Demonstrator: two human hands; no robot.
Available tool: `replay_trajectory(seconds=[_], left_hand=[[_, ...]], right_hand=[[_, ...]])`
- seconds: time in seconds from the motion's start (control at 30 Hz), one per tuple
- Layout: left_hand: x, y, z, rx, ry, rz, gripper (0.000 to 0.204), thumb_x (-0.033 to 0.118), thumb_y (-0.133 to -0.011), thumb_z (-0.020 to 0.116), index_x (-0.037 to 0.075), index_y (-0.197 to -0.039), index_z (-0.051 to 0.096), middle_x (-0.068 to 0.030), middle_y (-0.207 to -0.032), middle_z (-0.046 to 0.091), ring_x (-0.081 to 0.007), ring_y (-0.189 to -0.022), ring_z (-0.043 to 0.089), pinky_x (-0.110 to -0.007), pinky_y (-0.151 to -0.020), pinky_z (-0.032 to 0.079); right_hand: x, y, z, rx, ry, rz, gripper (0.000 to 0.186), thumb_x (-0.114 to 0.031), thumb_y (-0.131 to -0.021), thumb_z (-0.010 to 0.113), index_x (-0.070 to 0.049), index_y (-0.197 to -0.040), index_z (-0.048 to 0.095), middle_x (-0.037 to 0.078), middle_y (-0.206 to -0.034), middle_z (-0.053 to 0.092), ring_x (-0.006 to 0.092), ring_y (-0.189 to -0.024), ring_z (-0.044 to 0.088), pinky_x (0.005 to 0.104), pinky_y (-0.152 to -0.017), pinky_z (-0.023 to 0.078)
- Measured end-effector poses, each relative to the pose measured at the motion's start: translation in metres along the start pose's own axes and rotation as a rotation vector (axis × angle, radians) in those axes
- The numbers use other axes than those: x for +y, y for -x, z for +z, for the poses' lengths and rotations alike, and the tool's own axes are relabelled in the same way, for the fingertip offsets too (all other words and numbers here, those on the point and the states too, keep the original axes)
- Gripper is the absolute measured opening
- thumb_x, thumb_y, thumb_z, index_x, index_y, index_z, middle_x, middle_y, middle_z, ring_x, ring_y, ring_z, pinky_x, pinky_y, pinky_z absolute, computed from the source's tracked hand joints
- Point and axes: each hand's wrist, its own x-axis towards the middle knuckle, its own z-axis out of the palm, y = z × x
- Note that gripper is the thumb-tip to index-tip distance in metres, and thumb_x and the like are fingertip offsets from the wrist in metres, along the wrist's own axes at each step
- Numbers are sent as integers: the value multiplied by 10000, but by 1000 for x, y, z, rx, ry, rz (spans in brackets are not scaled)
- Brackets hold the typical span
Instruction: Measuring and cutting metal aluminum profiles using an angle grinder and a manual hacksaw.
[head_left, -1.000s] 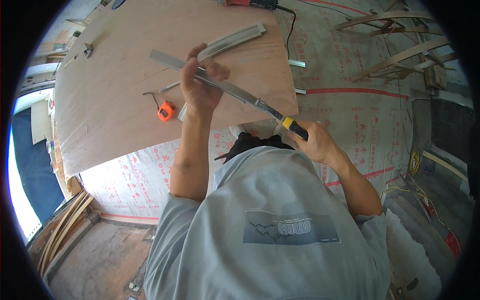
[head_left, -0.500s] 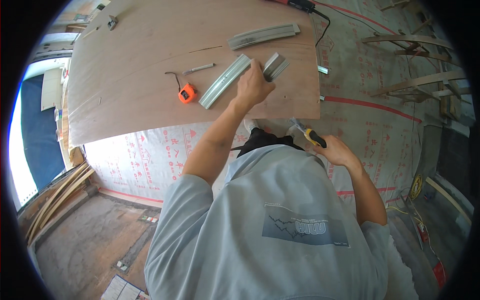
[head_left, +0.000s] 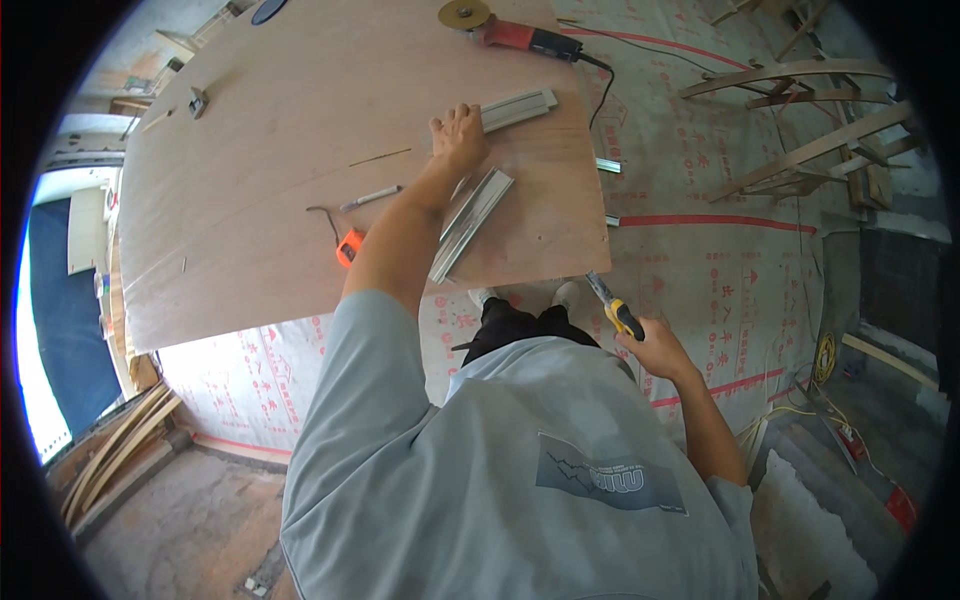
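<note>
My left hand [head_left: 458,138] lies over the left part of a pale metal channel [head_left: 518,109] on the wooden board. Its fingers are spread and bent at the channel's far side; their tips are hard to make out. Nearer to me lies a second metal channel [head_left: 472,226], slanting beside my left forearm. My right hand [head_left: 655,348] is closed round a hand tool [head_left: 625,318] with a yellow-and-black handle and a grey metal head, just off the board's near right corner. An orange tape measure [head_left: 349,247] is partly hidden behind my left arm, and a marker pen [head_left: 371,198] lies above it.
A red-and-black angle grinder [head_left: 520,38] with its cord rests at the board's [head_left: 260,190] far edge. Curved wooden frames [head_left: 800,165] stand at the right on the printed floor covering. Bent wooden strips [head_left: 120,450] lean at the lower left.
My left hand has left the short metal piece it held and moved to the far channel. My right hand keeps hold of the tool. The view has shifted, showing the whole grinder.
</note>
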Motion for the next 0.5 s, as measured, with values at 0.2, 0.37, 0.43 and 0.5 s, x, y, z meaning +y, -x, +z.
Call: replay_trajectory(seconds=[0.2,0.37,0.43,0.5], left_hand=[[18,-19,-30,-56,1,141,476,209,-796,757,12,-1192,581,-166,-1155,639,-307,-1079,639,-458,-931,472],[44,35,-63,-198,1367,-368,333,255,-890,755,74,-1036,516,-38,-729,536,-151,-574,532,-310,-499,462],[82,63,-93,-111,1733,-618,247,250,-966,679,117,-964,471,13,-637,463,-111,-497,438,-290,-460,402],[90,79,-101,-38,1837,-639,238,247,-973,669,119,-970,469,14,-634,456,-116,-488,423,-292,-457,407]], right_hand=[[0,22,3,90,-131,35,352,-304,-913,673,24,-1038,658,187,-815,674,344,-769,662,425,-715,493],[-38,25,-16,63,-425,51,263,-231,-951,661,15,-1041,643,75,-761,638,183,-715,617,344,-685,478],[-59,20,-22,29,-454,-21,252,-226,-959,656,13,-1039,639,59,-761,625,163,-714,593,329,-680,470],[-76,9,-24,-15,-461,-201,253,-225,-966,653,13,-1052,640,61,-785,615,155,-730,560,317,-703,459]])
